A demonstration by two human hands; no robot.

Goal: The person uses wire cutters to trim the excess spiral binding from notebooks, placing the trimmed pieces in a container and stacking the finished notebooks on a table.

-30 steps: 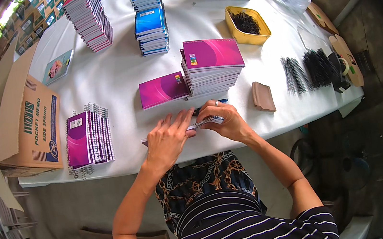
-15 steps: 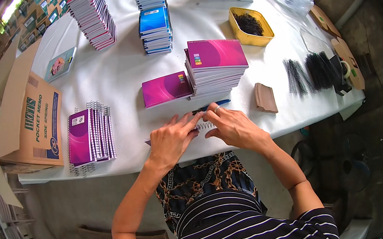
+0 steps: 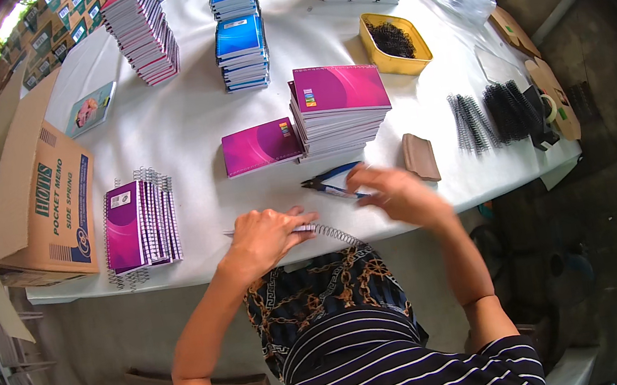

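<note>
My left hand [image 3: 264, 237] is closed on a small notebook [image 3: 303, 228] near the table's front edge; the palm and fingers hide most of it. A dark wire spring [image 3: 337, 233] trails from the notebook's right end, its tail hanging over the edge toward my lap. My right hand [image 3: 400, 194] is smeared by motion, with its fingertips over the handle ends of blue-handled pliers [image 3: 319, 183]. Whether it grips them cannot be made out. Beyond lie a flat purple notebook [image 3: 262, 146] and a tall stack of purple notebooks [image 3: 342, 91].
Spiral-bound purple notebooks [image 3: 124, 228] stand left, beside an open cardboard box [image 3: 53, 203]. A brown block [image 3: 420, 157], loose springs [image 3: 473, 122] and a yellow tub [image 3: 404, 63] of black springs are on the right. Blue [image 3: 240, 38] and red [image 3: 139, 32] notebook stacks rise behind.
My right hand has left the spring and moved right to the pliers' handles. The pliers are now uncovered. The spring's free end has dropped over the table edge; my left hand keeps the notebook.
</note>
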